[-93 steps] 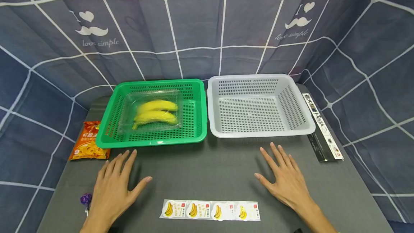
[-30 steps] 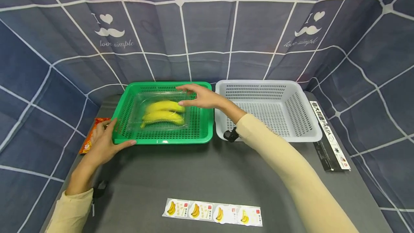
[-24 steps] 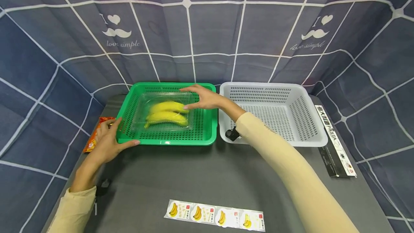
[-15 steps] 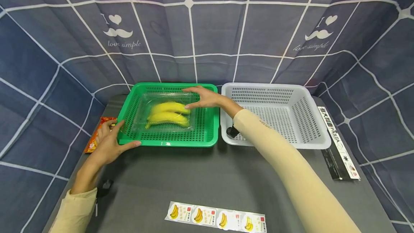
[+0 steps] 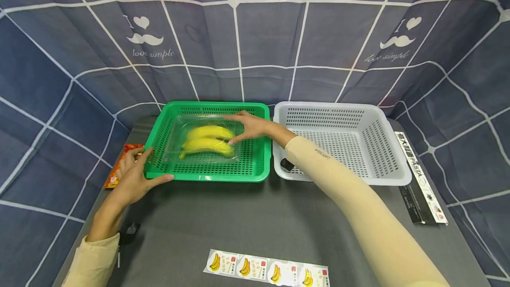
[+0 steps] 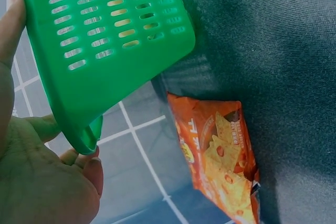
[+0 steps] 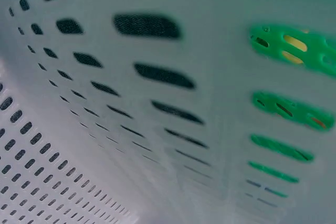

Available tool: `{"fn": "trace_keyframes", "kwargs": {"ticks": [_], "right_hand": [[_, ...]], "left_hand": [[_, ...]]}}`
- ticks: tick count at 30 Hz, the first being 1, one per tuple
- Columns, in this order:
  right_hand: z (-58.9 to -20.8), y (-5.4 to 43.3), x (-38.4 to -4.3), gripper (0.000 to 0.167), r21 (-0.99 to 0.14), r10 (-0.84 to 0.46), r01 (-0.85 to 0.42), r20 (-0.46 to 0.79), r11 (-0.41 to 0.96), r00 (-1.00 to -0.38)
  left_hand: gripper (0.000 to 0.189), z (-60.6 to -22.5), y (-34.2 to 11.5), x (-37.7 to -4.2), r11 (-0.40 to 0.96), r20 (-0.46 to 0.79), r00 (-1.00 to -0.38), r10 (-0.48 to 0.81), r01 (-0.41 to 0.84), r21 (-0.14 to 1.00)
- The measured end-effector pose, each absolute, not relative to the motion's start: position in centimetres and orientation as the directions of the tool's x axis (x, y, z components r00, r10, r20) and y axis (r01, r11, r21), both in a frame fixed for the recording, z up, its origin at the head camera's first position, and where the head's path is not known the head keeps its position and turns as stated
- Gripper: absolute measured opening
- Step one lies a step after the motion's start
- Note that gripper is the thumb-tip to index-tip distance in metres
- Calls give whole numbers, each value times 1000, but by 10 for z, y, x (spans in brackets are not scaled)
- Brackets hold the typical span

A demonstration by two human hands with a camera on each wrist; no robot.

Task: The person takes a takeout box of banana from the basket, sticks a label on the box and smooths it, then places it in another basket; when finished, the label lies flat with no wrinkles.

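A green basket [image 5: 207, 177] stands at the back left. Inside lies a clear plastic box [image 5: 175, 157] with yellow bananas [image 5: 207, 145] showing through. My left hand [image 5: 133, 180] grips the basket's front left corner, thumb along the front rim; the left wrist view shows its fingers curled about the rim. My right hand [image 5: 253, 127] reaches across the basket's right side. Its thumb and fingers are spread over the right end of the box, fingertips close at the lid. The right wrist view catches only basket walls, not the hand.
A pale grey basket [image 5: 342, 180] stands right of the green one, under my right forearm. An orange snack bag [image 6: 215, 150] lies left of the green basket. A black and white pasta box [image 5: 422, 180] is at far right. Banana stickers [image 5: 267, 269] form a strip in front.
Both hands have moved from over the table, the left to the green basket's corner, the right above the box. In the last half second the right thumb has shifted slightly toward the front.
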State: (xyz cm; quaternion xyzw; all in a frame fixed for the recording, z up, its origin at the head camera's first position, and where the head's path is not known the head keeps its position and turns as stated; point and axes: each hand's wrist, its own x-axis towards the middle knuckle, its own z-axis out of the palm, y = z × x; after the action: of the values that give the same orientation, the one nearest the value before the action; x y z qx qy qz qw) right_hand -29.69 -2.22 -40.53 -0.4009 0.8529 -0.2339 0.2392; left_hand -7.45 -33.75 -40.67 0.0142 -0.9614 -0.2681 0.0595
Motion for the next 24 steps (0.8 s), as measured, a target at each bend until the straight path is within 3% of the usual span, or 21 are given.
{"fn": "trace_keyframes", "kwargs": {"ticks": [6, 24], "right_hand": [[-406, -22, -293, 99, -527, -782, -599, -240, 603, -576], [-403, -23, -287, 103, -522, -749, -566, -250, 638, -614]], "left_hand": [[104, -407, -337, -74, 855, 112, -992, -63, 4, 519], [107, -407, -337, -72, 883, 137, -988, -65, 7, 470]]}}
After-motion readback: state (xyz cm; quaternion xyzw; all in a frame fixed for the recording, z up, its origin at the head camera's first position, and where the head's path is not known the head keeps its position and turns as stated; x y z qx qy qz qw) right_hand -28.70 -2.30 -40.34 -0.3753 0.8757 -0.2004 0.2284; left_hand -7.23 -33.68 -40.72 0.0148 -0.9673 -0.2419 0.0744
